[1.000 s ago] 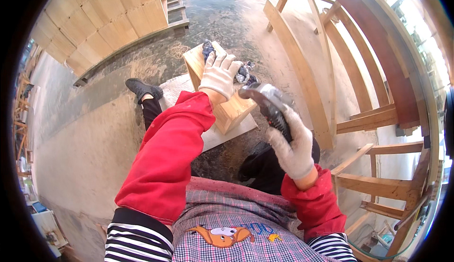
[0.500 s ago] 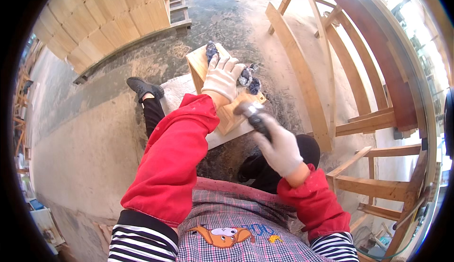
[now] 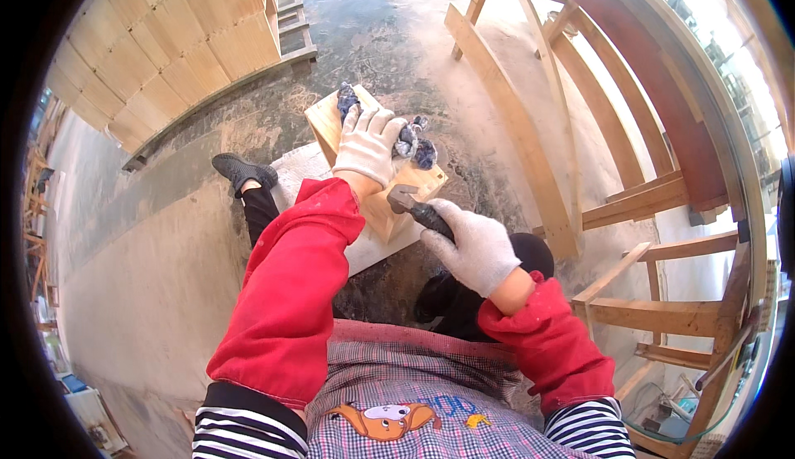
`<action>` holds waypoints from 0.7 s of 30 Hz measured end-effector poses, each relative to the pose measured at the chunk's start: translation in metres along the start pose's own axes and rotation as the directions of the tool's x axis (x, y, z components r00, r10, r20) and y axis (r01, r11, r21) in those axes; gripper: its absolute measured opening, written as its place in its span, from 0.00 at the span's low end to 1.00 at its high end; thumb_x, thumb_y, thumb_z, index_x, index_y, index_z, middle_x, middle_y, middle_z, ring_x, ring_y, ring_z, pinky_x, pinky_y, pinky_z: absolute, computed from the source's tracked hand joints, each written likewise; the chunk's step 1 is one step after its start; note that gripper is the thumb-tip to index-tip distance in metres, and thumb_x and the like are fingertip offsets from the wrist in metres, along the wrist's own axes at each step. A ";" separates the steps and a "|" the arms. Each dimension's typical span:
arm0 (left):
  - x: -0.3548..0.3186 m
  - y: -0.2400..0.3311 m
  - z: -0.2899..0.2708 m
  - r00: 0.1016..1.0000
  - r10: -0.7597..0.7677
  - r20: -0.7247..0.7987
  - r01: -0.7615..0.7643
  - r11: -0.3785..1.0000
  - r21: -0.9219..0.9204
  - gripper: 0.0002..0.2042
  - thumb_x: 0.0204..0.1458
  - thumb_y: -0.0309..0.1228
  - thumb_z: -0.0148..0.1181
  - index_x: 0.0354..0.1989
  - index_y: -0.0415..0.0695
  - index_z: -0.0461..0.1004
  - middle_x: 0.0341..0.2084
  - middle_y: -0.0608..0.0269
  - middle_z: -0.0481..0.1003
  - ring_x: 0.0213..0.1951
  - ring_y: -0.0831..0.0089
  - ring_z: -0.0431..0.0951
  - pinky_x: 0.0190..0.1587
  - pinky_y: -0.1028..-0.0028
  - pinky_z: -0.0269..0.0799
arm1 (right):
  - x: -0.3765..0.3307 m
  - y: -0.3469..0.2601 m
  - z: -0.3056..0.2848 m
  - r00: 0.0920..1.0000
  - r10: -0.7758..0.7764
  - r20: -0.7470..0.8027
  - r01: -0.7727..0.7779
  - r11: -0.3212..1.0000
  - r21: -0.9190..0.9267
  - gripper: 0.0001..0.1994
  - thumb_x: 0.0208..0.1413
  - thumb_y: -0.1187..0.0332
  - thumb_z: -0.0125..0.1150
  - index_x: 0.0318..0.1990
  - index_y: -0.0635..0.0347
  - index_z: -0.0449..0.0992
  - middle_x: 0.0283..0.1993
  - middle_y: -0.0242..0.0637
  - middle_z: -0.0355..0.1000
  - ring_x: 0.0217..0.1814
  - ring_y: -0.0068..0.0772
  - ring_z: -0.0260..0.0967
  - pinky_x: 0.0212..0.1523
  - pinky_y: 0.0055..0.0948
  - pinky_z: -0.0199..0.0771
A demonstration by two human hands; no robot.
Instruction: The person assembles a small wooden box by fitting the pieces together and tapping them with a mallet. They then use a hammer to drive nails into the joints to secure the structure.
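My left hand [image 3: 367,146], in a white work glove, lies across a pale wooden box [image 3: 327,120], its fingers bent over the far side. A crumpled dark blue and white rag [image 3: 410,140] shows on both sides of that hand; whether it runs under the palm is hidden. My gloved right hand [image 3: 479,248] is wrapped round the dark handle of a hammer [image 3: 403,198]. The hammer's metal head is close to the box's near end; I cannot tell whether it touches. Under the box lies a whitish board [image 3: 364,254].
Stacked pale wooden boxes [image 3: 157,53] stand on a pallet at far left. Long planks and timber frames [image 3: 522,128] lean on the right, with a wooden rack [image 3: 662,322] nearer me. My outstretched foot [image 3: 244,171] rests left of the board.
The hammer head, blurred before, is now sharp and slightly lower. The whole scene has shifted a little left in view. My left hand stays on the box.
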State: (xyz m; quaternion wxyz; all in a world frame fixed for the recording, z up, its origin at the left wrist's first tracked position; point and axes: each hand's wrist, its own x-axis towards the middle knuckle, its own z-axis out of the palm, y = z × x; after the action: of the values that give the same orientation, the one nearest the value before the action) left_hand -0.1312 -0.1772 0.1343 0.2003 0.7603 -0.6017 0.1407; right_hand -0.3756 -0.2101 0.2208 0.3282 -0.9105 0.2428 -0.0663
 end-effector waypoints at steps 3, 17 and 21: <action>-0.004 -0.002 0.002 1.000 -0.008 0.021 0.008 1.000 0.029 0.31 0.44 0.43 0.68 0.59 0.49 0.69 0.57 0.56 0.69 0.64 0.55 0.65 0.72 0.49 0.47 | -0.005 -0.021 -0.014 0.989 -0.079 -0.127 0.093 0.990 0.108 0.21 0.60 0.60 0.63 0.57 0.59 0.72 0.42 0.56 0.77 0.46 0.57 0.77 0.45 0.43 0.78; -0.003 0.000 -0.003 0.998 0.018 0.055 -0.020 0.999 0.037 0.30 0.46 0.45 0.67 0.59 0.49 0.70 0.57 0.56 0.69 0.64 0.57 0.64 0.72 0.49 0.45 | -0.017 -0.033 -0.017 0.936 -0.079 -0.342 0.185 0.939 0.290 0.19 0.61 0.60 0.62 0.56 0.58 0.72 0.40 0.56 0.76 0.43 0.60 0.76 0.41 0.47 0.77; -0.004 0.000 0.003 0.999 0.026 -0.031 -0.026 0.999 -0.025 0.32 0.43 0.41 0.68 0.59 0.47 0.69 0.57 0.54 0.70 0.63 0.53 0.65 0.71 0.48 0.48 | -0.015 0.017 0.001 0.998 -0.021 0.055 0.021 1.000 0.003 0.21 0.60 0.59 0.62 0.57 0.57 0.70 0.39 0.55 0.77 0.42 0.59 0.77 0.40 0.48 0.77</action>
State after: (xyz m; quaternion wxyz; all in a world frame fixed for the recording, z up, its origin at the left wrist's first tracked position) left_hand -0.1324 -0.1750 0.1300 0.2172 0.7476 -0.6101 0.1473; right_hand -0.3950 -0.2136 0.2096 0.3351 -0.9140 0.2241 -0.0447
